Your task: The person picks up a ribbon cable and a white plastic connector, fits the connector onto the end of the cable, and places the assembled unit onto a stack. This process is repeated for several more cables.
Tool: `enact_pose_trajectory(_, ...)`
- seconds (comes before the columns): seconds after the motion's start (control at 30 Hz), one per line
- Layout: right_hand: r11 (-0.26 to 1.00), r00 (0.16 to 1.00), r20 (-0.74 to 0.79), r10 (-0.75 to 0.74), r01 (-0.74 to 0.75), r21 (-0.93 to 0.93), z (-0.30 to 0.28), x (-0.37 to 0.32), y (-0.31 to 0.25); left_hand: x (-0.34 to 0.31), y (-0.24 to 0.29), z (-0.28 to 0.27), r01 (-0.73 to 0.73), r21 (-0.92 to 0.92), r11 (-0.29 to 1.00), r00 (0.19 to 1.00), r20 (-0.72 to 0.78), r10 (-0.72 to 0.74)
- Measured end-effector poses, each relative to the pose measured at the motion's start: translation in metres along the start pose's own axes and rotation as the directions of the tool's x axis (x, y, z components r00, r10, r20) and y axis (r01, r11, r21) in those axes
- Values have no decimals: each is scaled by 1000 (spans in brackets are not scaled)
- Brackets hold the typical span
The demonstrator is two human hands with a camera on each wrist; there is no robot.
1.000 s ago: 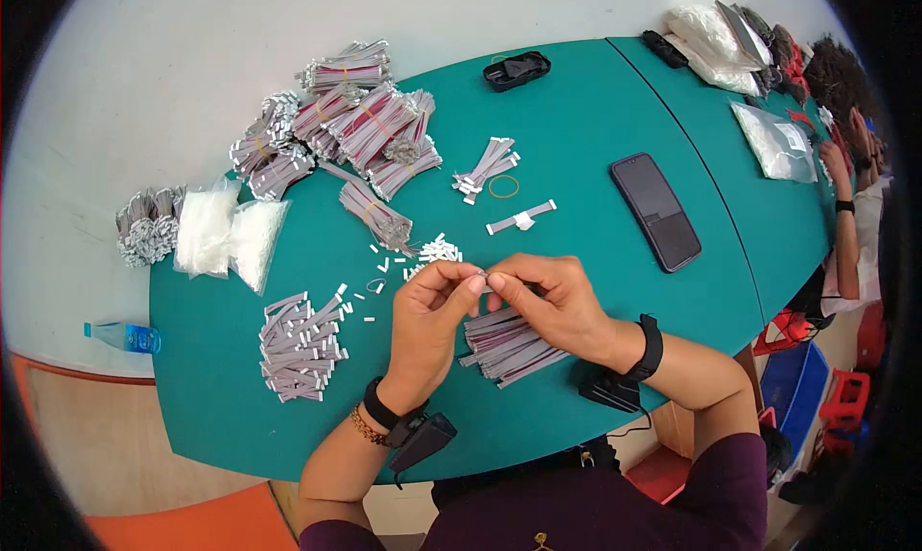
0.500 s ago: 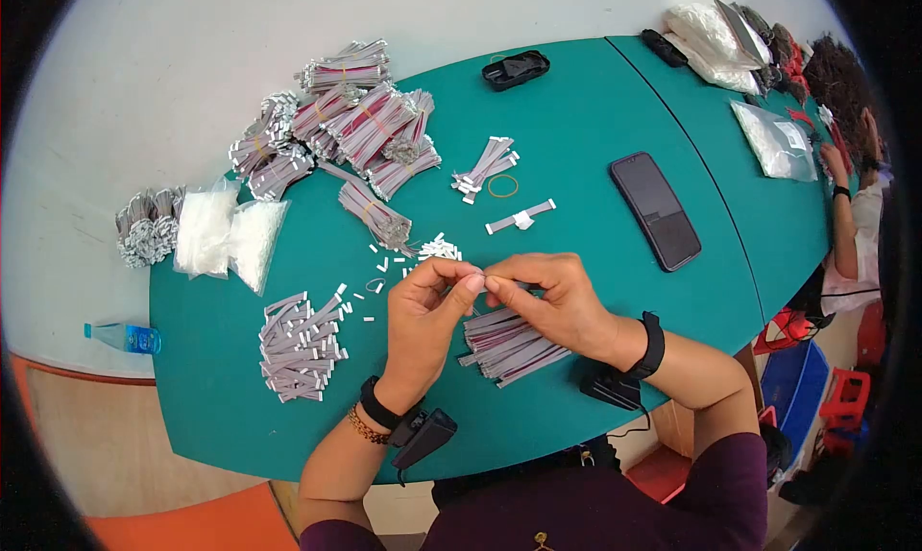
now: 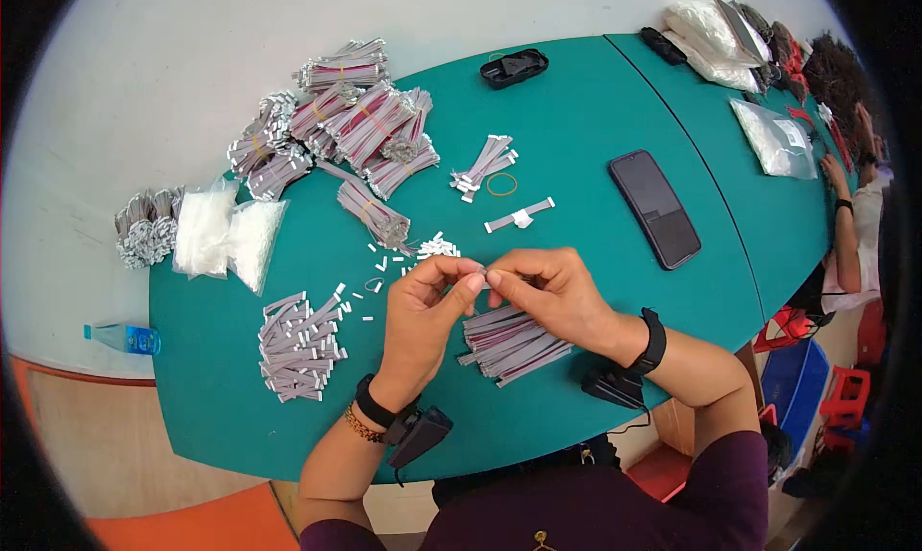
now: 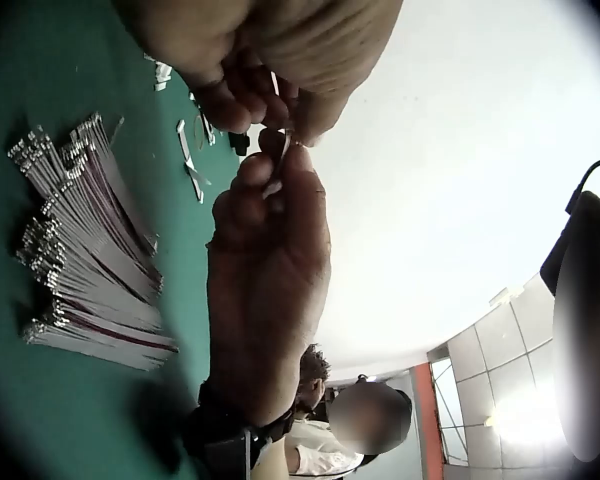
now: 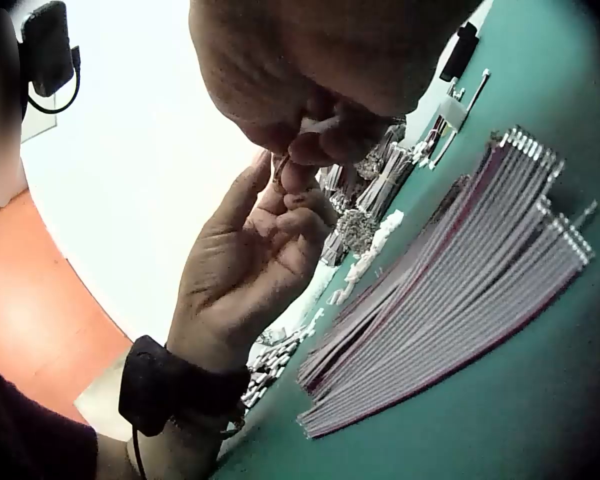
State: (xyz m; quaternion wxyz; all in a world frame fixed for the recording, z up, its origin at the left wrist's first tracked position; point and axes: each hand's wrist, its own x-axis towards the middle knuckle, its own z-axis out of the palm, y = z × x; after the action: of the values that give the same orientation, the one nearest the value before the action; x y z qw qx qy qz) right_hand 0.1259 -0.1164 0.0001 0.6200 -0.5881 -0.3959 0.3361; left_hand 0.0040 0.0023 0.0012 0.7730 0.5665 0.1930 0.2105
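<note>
My left hand and right hand meet fingertip to fingertip above the green table, each pinching a small flat ribbon cable. Mostly the fingers hide it; a white connector at one end shows under the right hand in the right wrist view. Below the right hand lies a fanned stack of grey ribbon cables, some with a dark red edge. Just beyond the left fingers is a heap of loose white connectors. Left of that hand sits a pile of short cables with white ends.
Banded cable bundles are heaped at the back left, beside clear bags of white parts. A phone lies to the right, a black case at the back. A bottle is at the left edge. Another person's arm reaches in at far right.
Both hands stay together at nearly the same spot, with only small shifts of the fingers and wrists. At far right the other person's hands have moved slightly.
</note>
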Motion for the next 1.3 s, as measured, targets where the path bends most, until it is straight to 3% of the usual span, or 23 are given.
enact_pose_trajectory(0.17, 968, 983, 17, -183, 183, -172, 0, 1, 4, 1, -2, -3, -49, 86, 995, 999, -2, 49)
enact_pose_trajectory(0.47, 983, 998, 45, 47, -54, 174, 2, 1, -8, 0, -6, -4, -112, 139, 984, 994, -6, 114)
enact_pose_trajectory(0.6, 978, 996, 49, 69, -77, 195, 1, 2, -3, 1, -5, -2, -95, 114, 989, 996, 11, 94)
enact_pose_trajectory(0.7, 976, 999, 19, 50, -53, 213, 1, 2, -3, 1, -5, -1, 7, -11, 1000, 999, 39, -6)
enact_pose_trajectory(1.0, 971, 994, 77, 77, -93, 219, -1, 1, -6, 1, -8, -6, 24, 57, 998, 993, 110, -30)
enact_pose_trajectory(1.2, 944, 984, 156, 89, -133, 301, 1, 1, -5, -1, -4, -7, 166, -162, 973, 978, 153, -141)
enact_pose_trajectory(1.3, 947, 980, 180, 78, -130, 293, 1, 1, -6, -2, -1, -6, 203, -177, 963, 971, 164, -175)
